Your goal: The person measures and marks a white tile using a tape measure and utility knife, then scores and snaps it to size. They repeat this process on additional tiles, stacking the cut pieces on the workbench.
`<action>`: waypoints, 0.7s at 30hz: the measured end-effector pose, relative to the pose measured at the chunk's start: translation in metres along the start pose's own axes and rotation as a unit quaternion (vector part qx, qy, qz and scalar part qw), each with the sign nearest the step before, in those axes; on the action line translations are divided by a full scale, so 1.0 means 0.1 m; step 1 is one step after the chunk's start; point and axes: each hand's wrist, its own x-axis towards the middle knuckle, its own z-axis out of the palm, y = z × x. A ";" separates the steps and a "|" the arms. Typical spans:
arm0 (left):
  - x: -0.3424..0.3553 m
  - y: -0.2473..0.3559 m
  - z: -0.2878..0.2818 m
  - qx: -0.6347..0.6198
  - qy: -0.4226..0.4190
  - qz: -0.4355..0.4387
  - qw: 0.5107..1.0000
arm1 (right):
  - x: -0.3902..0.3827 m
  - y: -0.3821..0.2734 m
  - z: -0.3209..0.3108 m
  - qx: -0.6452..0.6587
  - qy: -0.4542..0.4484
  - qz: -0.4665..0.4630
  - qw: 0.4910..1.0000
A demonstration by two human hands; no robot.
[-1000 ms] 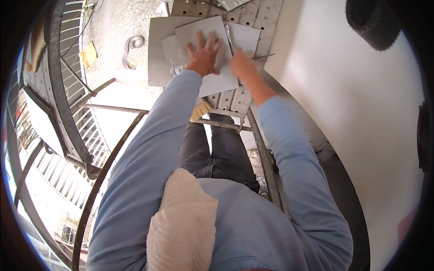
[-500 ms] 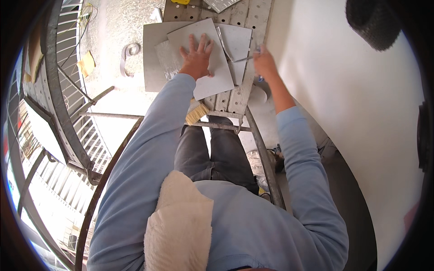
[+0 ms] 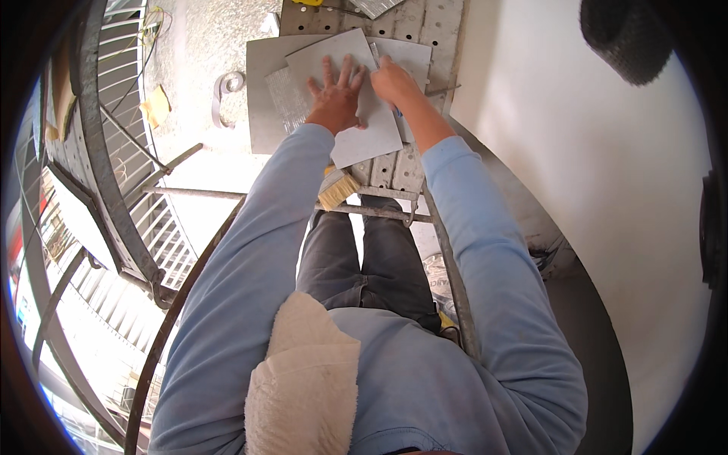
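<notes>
My left hand (image 3: 334, 102) lies with spread fingers on a pale grey square sheet (image 3: 362, 138). It rests over a larger grey sheet (image 3: 265, 57) and a silvery ribbed piece (image 3: 284, 98). My right hand (image 3: 390, 82) is closed at the top sheet's right edge, on a tool with a blue part (image 3: 399, 112), mostly hidden. A thin metal strip (image 3: 374, 51) shows just beyond it. The sheets sit on a perforated metal platform (image 3: 394, 171). A wide yellow-bristled brush (image 3: 337, 188) lies below them.
A rusty tubular frame (image 3: 197, 269) curves at my left, beside a railing (image 3: 121, 53) and another platform (image 3: 129, 235). A curled strip (image 3: 226, 98) and yellow scrap (image 3: 158, 106) lie at left. A white wall (image 3: 591, 197) rises at right; a yellow item (image 3: 307, 2) is at top.
My right hand moved out to the right and has come back left to the top sheet's edge. My left hand still presses on the sheet.
</notes>
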 end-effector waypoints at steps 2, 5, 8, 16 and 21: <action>0.00 0.00 -0.02 0.004 -0.004 0.001 1.000 | -0.08 0.12 0.01 -0.040 -0.025 -0.036 0.998; -0.01 0.01 -0.04 0.020 -0.006 0.001 1.000 | -0.06 0.38 -0.04 -0.072 0.023 0.012 0.997; 0.00 0.01 -0.03 0.037 -0.014 0.000 0.999 | -0.06 0.72 -0.13 -0.035 0.254 0.070 0.964; -0.01 -0.02 0.02 0.001 0.016 0.024 1.000 | -0.69 1.29 0.87 0.083 0.290 0.064 0.951; -0.11 -0.06 -0.03 0.003 0.040 0.019 0.999 | -1.06 0.90 1.14 0.201 0.289 0.106 0.930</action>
